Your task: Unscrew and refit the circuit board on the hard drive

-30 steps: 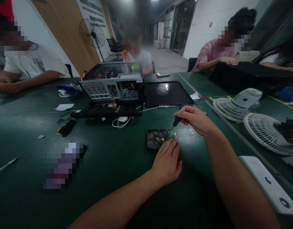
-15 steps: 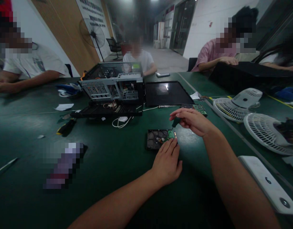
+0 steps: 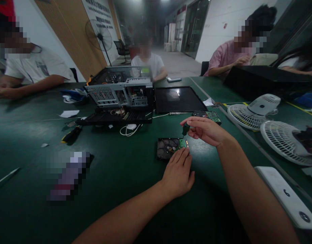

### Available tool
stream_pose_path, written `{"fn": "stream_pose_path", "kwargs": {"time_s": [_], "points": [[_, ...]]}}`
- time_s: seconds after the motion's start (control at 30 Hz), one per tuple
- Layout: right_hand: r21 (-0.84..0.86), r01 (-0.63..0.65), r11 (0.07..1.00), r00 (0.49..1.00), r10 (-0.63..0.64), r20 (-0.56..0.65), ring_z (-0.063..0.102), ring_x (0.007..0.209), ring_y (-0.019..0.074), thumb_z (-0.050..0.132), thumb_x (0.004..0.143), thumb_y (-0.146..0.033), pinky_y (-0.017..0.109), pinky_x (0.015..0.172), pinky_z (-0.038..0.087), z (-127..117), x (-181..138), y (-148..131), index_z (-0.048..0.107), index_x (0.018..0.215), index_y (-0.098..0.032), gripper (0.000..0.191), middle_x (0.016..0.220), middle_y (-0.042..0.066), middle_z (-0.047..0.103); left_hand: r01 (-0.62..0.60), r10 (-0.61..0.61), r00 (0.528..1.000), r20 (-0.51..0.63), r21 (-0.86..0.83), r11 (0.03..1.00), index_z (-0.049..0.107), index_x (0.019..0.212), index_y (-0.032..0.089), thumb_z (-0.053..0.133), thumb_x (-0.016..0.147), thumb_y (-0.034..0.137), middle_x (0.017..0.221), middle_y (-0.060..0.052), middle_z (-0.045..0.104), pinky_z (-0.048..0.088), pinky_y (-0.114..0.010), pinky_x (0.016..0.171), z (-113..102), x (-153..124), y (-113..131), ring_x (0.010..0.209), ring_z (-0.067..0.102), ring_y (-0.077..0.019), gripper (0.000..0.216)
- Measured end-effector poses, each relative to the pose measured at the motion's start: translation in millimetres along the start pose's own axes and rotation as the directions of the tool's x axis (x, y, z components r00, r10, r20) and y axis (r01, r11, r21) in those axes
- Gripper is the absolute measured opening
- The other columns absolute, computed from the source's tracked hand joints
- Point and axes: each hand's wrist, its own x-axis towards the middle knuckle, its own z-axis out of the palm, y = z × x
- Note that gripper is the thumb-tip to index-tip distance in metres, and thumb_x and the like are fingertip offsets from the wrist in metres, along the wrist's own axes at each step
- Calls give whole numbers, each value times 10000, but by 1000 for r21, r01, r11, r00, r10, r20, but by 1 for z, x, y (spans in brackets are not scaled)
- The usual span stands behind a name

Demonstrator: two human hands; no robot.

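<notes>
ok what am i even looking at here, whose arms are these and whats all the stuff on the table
There is no machine here. The picture comes from a camera worn on a person's head, looking forward and down, so the two bare arms reaching in from the bottom are that person's own.

The left hand lies open, its fingers against the near edge of a hard drive that lies flat on the green table. The right hand pinches a small screwdriver, with its tip down on the drive's green circuit board corner.

Further back stand an open computer case and its black side panel. Two white fans lie to the right. Other people sit around the table; their hands are not the wearer's.
</notes>
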Motion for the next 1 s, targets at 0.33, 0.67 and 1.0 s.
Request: {"fn": "stream_pose_path", "kwargs": {"time_s": [0.33,0.67,1.0], "points": [[-137,71,988,996,-77,-37,565,654,95,861,830,-423,226,509,396,-3,-1,-1,750,1054,-212,328,986,46,742,-1,1,1000,1,2,1000,484,1502,102,550,984,373,1690,-180,396,283,-512,1331,0,0,-1,1592,326,-327,589],[-239,97,966,985,-129,-118,531,612,111,859,767,-361,268,550,391,-2,3,2,724,834,-196,223,728,-2,646,0,0,1000,13,-6,1000,483,1508,101,541,989,373,1698,-173,386,281,-513,1330,-3,0,0,1592,325,-326,588],[-116,33,993,995,-43,-85,516,534,80,740,842,-315,252,431,300,4,2,-1,769,994,-200,193,1080,86,775,5,-4,1000,15,-8,1000,480,1511,116,544,983,376,1701,-169,383,291,-527,1325,0,0,0,1597,319,-330,592]]}}
